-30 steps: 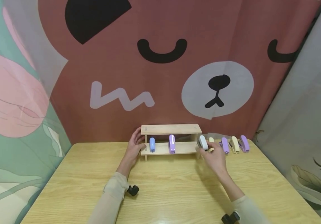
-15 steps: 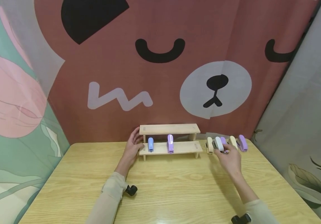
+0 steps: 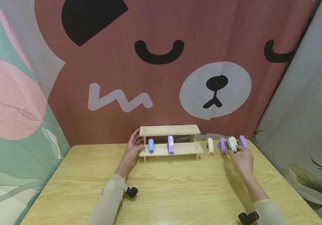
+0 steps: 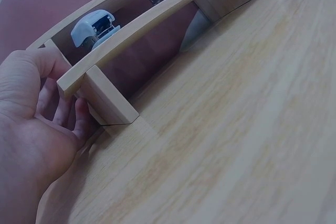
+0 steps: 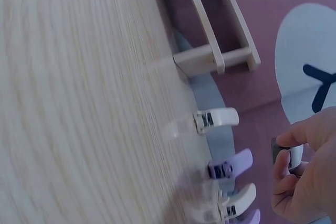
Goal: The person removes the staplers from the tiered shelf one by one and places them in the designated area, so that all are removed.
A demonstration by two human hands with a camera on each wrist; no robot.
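Observation:
In the head view my right hand (image 3: 243, 158) pinches a small white stapler (image 3: 233, 144) between thumb and fingers, raised over the row of staplers on the right. My left hand (image 3: 132, 150) grips the left end of a two-tier wooden rack (image 3: 184, 149), thumb at the lower shelf. The left wrist view shows its fingers (image 4: 63, 111) curled round that end. On the lower shelf stand a light blue stapler (image 3: 151, 146) and a purple stapler (image 3: 170, 145). The right wrist view has the white stapler (image 5: 295, 157) partly hidden by the fingers.
Right of the rack stand a cream stapler (image 3: 210, 146), a purple stapler (image 3: 221, 146), another cream stapler (image 5: 239, 203) and a far-right purple stapler (image 3: 243, 141). The wooden table (image 3: 161, 190) meets a bear-print curtain (image 3: 116, 125) behind and a grey curtain (image 3: 298, 125) at right.
My right hand has carried the white stapler rightward, from beside the rack's right end to over the right part of the stapler row. The left hand stays on the rack.

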